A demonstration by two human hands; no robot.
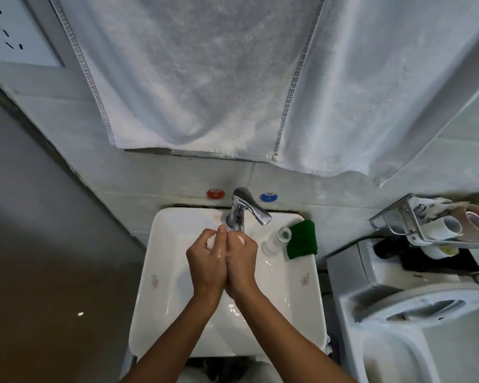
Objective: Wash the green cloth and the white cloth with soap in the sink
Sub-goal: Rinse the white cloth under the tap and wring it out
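Over the white sink (161,272), my left hand (206,258) and my right hand (241,258) are pressed together, both wet. Between them they grip a bunched white cloth (211,240), which shows at the left hand's fingers and peeks out by the right hand's knuckles. They are just under the chrome faucet (246,207). The green cloth (302,239) lies folded on the sink's right rim, apart from both hands. A small clear bottle (277,240) lies beside it. Most of the white cloth is hidden inside my hands.
A large white towel (205,78) hangs on the wall above the sink. Red (215,193) and blue (268,197) valve knobs sit behind the faucet. A wire rack (426,225) with rolls hangs at right, above a toilet (415,313). A brown door is at left.
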